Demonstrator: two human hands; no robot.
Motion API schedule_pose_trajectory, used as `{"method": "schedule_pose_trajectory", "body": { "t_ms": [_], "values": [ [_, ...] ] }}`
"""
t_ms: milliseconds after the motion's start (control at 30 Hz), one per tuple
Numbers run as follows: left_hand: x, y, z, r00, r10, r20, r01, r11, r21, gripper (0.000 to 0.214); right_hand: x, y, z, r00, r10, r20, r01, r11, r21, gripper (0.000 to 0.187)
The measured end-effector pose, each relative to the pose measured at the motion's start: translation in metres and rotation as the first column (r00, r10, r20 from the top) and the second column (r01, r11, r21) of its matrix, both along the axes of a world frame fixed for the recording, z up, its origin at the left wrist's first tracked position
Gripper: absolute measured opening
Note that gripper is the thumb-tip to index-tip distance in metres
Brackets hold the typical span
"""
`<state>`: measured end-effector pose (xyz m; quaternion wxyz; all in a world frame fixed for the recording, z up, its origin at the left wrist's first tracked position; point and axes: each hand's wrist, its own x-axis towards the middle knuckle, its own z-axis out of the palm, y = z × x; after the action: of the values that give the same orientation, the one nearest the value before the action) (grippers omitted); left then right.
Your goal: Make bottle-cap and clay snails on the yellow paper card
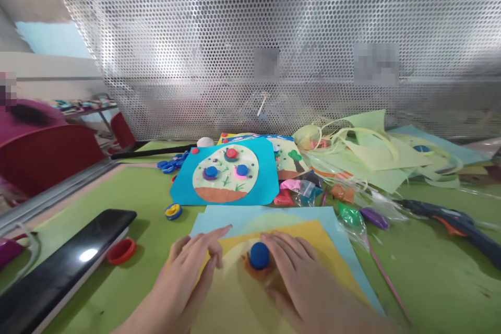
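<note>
Steady the blue cap [259, 254] on the brown clay [259, 272], near the top of the pale yellow paper [233, 302], with the right hand [297, 269] cupped along its right side, impossible to tell if pinching. Press softly, and keep the left hand [188, 266], loosely spread and seemingly empty, apart to avoid smearing the clay.

I see a bare, slender-fingered left hand [193, 258] and matching right hand [293, 266], both joining bare forearms [151, 307].

The cap [259, 255] is deep blue, the clay [258, 272] orange-brown, the tabletop [434, 276] (rather brightly) green.
</note>
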<state>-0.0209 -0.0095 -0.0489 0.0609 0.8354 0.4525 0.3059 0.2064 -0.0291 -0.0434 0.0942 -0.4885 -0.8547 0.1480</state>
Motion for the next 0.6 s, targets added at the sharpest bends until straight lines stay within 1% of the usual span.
{"method": "schedule_pose_trajectory", "body": {
  "t_ms": [67,133,233,300,400,467,533,600],
  "values": [
    [-0.002,0.002,-0.003,0.998,0.037,0.047,-0.032,0.995,-0.099,0.029,0.000,0.000,-0.001,1.000,0.009,-0.006,-0.009,1.000,0.027,0.054],
    [-0.003,0.004,-0.002,0.995,0.067,0.075,-0.051,0.979,-0.200,0.026,0.001,0.000,-0.001,1.000,0.023,-0.005,-0.023,0.999,0.044,0.054],
    [-0.004,0.004,0.009,0.990,0.094,0.109,-0.058,0.954,-0.295,0.032,0.001,0.001,-0.002,1.000,0.024,-0.009,-0.024,0.998,0.059,0.053],
    [-0.006,0.004,0.017,0.990,0.113,0.081,-0.078,0.933,-0.351,0.033,0.001,0.001,-0.002,1.000,0.020,-0.019,-0.019,0.997,0.070,0.053],
    [-0.013,0.005,0.024,0.980,0.196,0.023,-0.173,0.907,-0.385,0.024,0.001,0.001,-0.002,0.999,0.016,-0.028,-0.014,0.998,0.056,0.053],
    [-0.018,0.007,0.026,0.968,0.247,0.047,-0.209,0.896,-0.391,0.018,0.001,0.001,-0.003,0.999,0.010,-0.031,-0.008,0.999,0.047,0.052],
    [-0.019,0.009,0.028,0.961,0.256,0.107,-0.189,0.887,-0.421,0.015,0.001,0.001,-0.003,0.999,0.004,-0.032,-0.002,0.999,0.047,0.051],
    [-0.016,0.010,0.031,0.957,0.248,0.151,-0.161,0.886,-0.435,0.017,0.002,0.001,-0.003,0.999,0.002,-0.033,-0.001,0.999,0.042,0.051]
  ]
}}
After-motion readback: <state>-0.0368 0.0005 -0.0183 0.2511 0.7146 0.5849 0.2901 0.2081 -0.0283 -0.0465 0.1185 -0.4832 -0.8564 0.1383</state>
